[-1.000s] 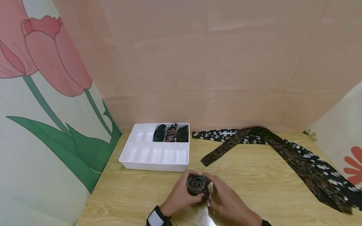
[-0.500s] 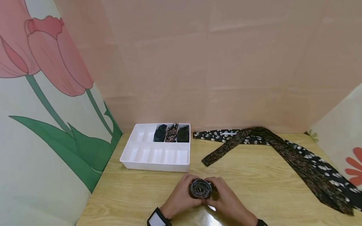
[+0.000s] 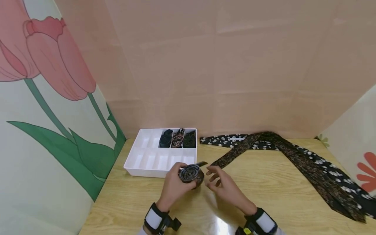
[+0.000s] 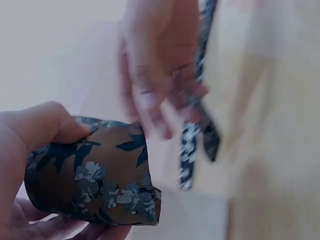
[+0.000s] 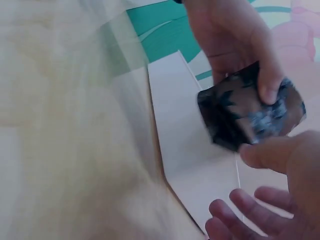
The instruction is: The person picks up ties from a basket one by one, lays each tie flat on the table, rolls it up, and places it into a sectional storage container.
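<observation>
A rolled-up necktie (image 3: 189, 173) with a brown ground, dark leaves and grey flowers is gripped by my left hand (image 3: 174, 186), its spiral end facing up and a short dark end sticking out at the back right. In the left wrist view the thumb lies along the rolled necktie (image 4: 95, 175) and the fingers curl beneath it. My right hand (image 3: 224, 187) is just right of the roll, fingers loosely bent, holding nothing. The right wrist view shows its thumb close to the rolled necktie (image 5: 255, 110); whether they touch, I cannot tell.
A white divided tray (image 3: 144, 172) is behind my left hand. Rolled neckties, one dark (image 3: 165, 138), one patterned (image 3: 177, 139) and one dark green (image 3: 189, 139), fill its back-right compartments. A brown floral necktie (image 3: 296, 163) lies over a black-and-white one (image 3: 332, 171) on the wooden table (image 3: 264, 189).
Both hands held the roll near the table's front. The left hand has carried it forward and left toward the tray; the right hand has let go and moved a little apart.
</observation>
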Tool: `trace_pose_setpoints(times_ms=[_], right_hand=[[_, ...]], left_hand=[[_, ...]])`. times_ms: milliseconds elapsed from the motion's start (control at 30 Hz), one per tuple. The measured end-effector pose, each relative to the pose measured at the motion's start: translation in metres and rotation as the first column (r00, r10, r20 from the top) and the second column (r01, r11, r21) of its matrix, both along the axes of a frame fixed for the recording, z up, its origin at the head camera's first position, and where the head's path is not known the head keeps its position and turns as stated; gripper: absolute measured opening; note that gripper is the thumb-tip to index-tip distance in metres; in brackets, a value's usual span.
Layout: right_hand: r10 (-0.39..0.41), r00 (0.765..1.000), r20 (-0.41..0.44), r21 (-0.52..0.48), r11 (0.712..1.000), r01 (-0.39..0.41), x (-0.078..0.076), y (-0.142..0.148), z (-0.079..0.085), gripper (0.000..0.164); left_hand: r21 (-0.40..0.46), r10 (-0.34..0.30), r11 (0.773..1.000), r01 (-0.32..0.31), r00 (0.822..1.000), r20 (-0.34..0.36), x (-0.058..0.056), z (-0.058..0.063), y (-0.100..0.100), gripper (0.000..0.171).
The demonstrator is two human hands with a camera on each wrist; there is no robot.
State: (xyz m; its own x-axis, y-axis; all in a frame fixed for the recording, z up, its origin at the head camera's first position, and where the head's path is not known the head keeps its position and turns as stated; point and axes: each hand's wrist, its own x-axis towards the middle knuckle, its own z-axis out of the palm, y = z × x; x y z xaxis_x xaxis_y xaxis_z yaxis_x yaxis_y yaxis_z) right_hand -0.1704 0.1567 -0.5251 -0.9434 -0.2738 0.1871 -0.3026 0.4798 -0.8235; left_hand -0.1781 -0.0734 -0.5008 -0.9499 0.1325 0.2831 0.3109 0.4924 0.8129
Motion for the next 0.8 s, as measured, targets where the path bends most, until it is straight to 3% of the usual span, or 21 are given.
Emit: trace_pose_setpoints(times_ms=[200, 433, 567, 800], right_hand=[[-0.095, 0.990, 0.103, -0.008, 0.995, 0.096, -0.032, -0.019, 0.007, 0.043], [-0.123, 0.981, 0.147, -0.013, 0.992, 0.126, -0.053, -0.040, 0.000, 0.038], [-0.129, 0.980, 0.154, -0.037, 0.990, 0.136, -0.054, -0.046, -0.002, 0.031], [-0.131, 0.981, 0.145, -0.040, 0.990, 0.138, -0.051, -0.047, 0.001, 0.029]], left_hand=[[0.091, 0.157, 0.983, -0.160, 0.987, 0.037, -0.024, 0.017, -0.009, 0.055], [0.187, 0.224, 0.955, -0.229, 0.973, 0.047, -0.050, 0.007, 0.003, 0.059], [0.143, 0.267, 0.953, -0.268, 0.963, 0.028, -0.058, -0.003, 0.011, 0.058], [0.013, 0.321, 0.947, -0.321, 0.944, -0.079, -0.064, -0.015, 0.022, 0.058]])
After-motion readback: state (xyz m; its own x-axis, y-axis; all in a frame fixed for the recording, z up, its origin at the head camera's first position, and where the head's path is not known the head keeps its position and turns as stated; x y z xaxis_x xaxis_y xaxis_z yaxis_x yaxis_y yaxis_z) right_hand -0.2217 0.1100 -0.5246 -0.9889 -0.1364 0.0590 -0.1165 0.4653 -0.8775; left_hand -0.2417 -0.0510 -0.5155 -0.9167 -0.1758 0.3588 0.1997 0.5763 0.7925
